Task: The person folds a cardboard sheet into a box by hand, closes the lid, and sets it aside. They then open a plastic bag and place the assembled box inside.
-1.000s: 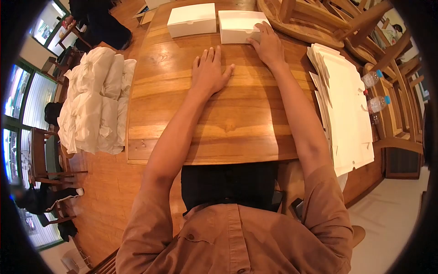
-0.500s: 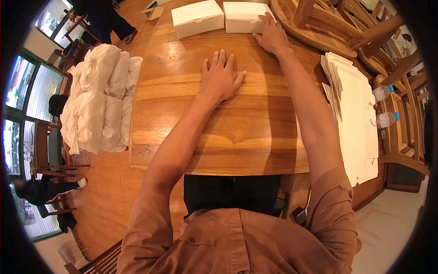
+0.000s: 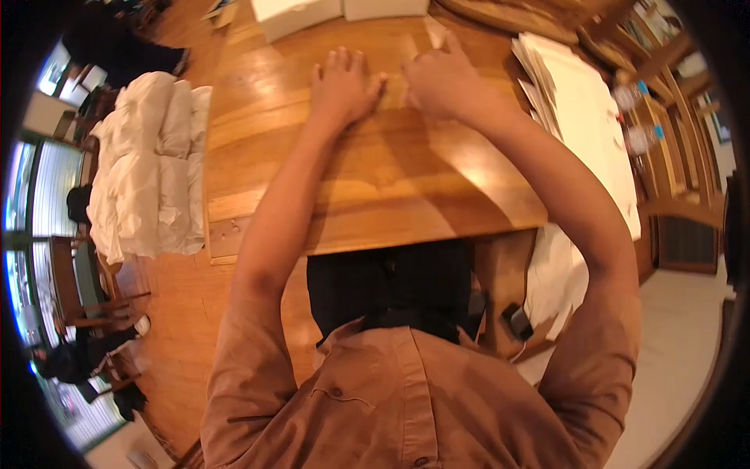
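Note:
My left hand [image 3: 342,82] lies flat on the wooden table [image 3: 375,180] with its fingers spread, holding nothing. My right hand [image 3: 441,78] rests on the table right beside it, knuckles up and fingers loosely bent, with nothing seen in it. Two closed white boxes [image 3: 295,14] [image 3: 387,8] stand at the far edge of the table, just beyond both hands and apart from them. The picture is blurred by motion.
A stack of flat white cardboard sheets [image 3: 582,109] lies to the right of the table, with two plastic bottles [image 3: 637,94] beyond it. White cloth bundles [image 3: 148,164] are piled to the left. Wooden chairs stand at the far right and left.
My right hand has come off the right white box and drawn back next to my left hand. The view has tilted down and nearer, so the boxes sit at the top edge.

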`<state>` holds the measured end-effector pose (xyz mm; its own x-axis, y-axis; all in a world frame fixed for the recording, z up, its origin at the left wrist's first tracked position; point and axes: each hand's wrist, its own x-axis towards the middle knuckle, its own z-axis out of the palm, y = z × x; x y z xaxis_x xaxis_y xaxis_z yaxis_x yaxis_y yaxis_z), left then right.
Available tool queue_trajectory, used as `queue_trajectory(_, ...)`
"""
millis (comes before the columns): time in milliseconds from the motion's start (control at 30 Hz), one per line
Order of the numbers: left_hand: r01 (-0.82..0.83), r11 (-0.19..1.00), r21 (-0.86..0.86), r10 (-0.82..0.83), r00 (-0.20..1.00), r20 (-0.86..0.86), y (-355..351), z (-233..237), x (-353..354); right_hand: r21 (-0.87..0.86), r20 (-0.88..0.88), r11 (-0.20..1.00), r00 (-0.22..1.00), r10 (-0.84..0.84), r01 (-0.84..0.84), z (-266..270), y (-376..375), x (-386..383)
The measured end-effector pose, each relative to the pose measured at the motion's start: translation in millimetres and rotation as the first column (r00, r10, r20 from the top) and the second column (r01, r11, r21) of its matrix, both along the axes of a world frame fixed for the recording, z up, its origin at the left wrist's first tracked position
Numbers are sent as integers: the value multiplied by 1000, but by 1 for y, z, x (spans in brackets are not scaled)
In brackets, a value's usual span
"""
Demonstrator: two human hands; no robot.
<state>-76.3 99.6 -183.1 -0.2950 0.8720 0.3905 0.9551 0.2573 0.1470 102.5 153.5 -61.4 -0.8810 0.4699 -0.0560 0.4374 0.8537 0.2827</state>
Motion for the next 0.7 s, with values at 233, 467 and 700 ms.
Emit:
queue_trajectory(233,144,989,-15,-143,989,33,2,3,-10,-270,-602,957,794,-84,-103,53,-121,195)
queue_trajectory(467,105,988,-116,-105,994,3,10,-7,-22,-386,-825,530,-24,-565,755,-29,-160,406)
queue_trajectory(700,115,984,-134,-108,993,52,7,-6,-23,-424,-289,-311,-453,-843,850,-264,-158,575)
